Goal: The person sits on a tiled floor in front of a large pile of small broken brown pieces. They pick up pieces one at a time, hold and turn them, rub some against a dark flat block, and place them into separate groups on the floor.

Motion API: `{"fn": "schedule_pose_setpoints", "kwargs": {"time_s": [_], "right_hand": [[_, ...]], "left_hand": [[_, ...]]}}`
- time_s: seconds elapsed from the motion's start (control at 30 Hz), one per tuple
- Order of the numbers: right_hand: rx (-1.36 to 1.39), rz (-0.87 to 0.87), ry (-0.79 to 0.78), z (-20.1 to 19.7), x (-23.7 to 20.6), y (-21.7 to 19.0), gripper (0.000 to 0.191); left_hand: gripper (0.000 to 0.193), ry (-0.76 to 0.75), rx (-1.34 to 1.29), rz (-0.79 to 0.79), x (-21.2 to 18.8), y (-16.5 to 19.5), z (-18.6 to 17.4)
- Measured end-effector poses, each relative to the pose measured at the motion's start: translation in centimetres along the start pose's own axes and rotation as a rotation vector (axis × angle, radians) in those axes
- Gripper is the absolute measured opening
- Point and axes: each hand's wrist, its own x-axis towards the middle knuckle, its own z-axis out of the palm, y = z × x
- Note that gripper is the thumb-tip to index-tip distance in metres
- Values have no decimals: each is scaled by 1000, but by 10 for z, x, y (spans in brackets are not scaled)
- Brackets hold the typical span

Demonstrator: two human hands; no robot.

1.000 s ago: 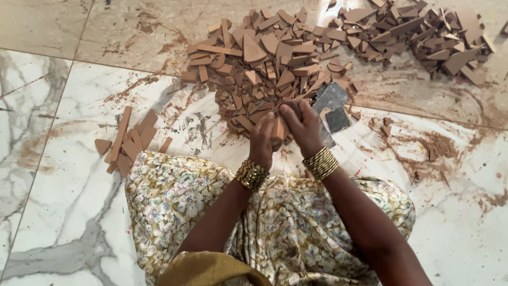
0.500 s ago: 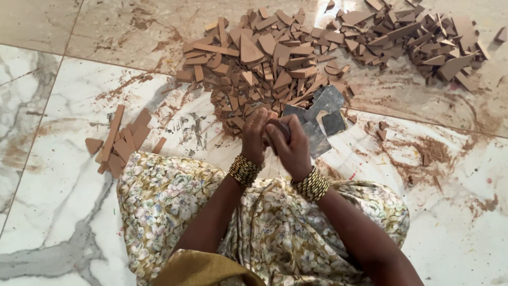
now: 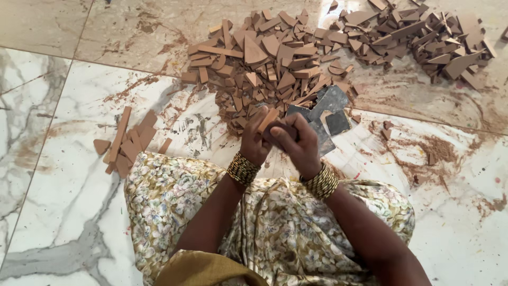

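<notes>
My left hand (image 3: 255, 142) and my right hand (image 3: 297, 143) meet in front of me, both closed around a small brown wooden piece (image 3: 268, 119) whose tip sticks up between the fingers. Both wrists wear stacked gold bangles. Just beyond the hands lies a big heap of brown wooden offcuts (image 3: 264, 63) on the marble floor. Dark grey sheets of sandpaper (image 3: 330, 108) lie right of the hands, partly under the heap's edge.
A second heap of offcuts (image 3: 423, 37) lies at the far right. A small group of flat wooden strips (image 3: 127, 143) sits to my left by my knee. My floral skirt (image 3: 264, 228) covers the near floor. Brown dust streaks the marble floor (image 3: 450, 159).
Both hands have drawn back from the heap toward me, coming together around one wooden piece. The view has shifted slightly.
</notes>
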Motion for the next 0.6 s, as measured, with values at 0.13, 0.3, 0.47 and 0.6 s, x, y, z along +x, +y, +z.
{"fn": "schedule_pose_setpoints", "kwargs": {"time_s": [0.13,0.3,0.47,0.6], "right_hand": [[420,289,35,-16,17,6,11],[206,134,24,-13,20,13,11],[23,94,-39,-19,26,21,12],[223,139,-164,-20,30,26,12]], "left_hand": [[47,-219,-238,-74,-6,-10,10],[41,338,134,-73,-11,-26,46],[64,290,253,-350,-13,-4,45],[67,136,191,-191,-19,10,38]]}}
